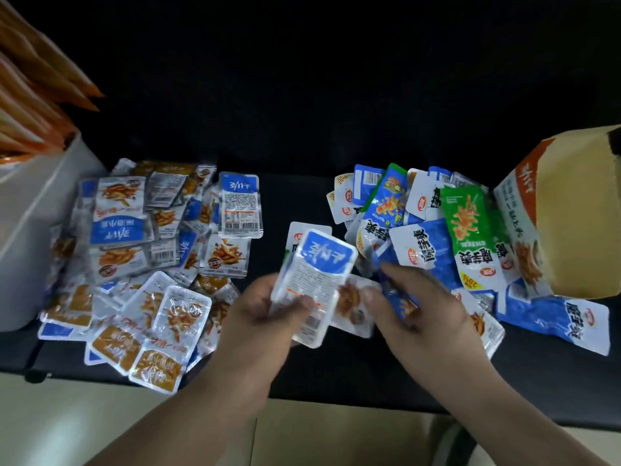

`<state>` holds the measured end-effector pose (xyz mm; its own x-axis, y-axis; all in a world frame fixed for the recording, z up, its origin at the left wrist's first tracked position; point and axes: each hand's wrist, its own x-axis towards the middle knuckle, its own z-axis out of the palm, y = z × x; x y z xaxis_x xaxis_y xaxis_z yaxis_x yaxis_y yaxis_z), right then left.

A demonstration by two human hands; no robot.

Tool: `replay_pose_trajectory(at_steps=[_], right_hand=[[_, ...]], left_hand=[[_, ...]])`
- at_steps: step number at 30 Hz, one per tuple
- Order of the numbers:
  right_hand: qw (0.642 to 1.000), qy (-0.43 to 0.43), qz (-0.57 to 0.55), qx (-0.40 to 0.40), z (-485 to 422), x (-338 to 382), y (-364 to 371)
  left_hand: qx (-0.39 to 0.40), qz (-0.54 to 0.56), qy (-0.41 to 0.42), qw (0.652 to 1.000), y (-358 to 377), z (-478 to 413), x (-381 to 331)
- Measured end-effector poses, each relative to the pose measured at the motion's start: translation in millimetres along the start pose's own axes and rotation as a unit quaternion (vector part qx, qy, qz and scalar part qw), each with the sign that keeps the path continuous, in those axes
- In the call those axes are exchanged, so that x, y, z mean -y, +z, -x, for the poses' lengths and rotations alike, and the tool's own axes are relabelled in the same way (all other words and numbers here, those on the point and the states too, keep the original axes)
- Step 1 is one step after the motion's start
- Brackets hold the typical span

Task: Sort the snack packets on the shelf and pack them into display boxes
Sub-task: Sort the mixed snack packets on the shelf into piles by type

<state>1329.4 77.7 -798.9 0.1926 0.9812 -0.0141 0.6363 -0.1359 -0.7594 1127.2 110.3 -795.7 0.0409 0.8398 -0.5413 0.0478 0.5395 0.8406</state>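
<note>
Left hand [265, 311] grips a fish-packet stack [314, 280]; right hand [416, 307] pinches a blue packet [400, 299] at the mixed pile [437, 230] toward the shelf's [336, 378] right end. Match the print and square the edges before adding it.

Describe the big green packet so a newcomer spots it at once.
Start at the brown cardboard box at the shelf's right end. Just left of it, atop the mixed heap, lies the green packet: bright green with orange print, its neighbours blue and white.
</note>
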Motion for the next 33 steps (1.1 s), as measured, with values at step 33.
replay_pose_trajectory(at_steps=[33], right_hand=[[0.994, 0.044, -0.025, -0.095, -12, -56, -34]], left_hand=[[-0.012, -0.42, 0.236, 0.876, 94, -91, 4]])
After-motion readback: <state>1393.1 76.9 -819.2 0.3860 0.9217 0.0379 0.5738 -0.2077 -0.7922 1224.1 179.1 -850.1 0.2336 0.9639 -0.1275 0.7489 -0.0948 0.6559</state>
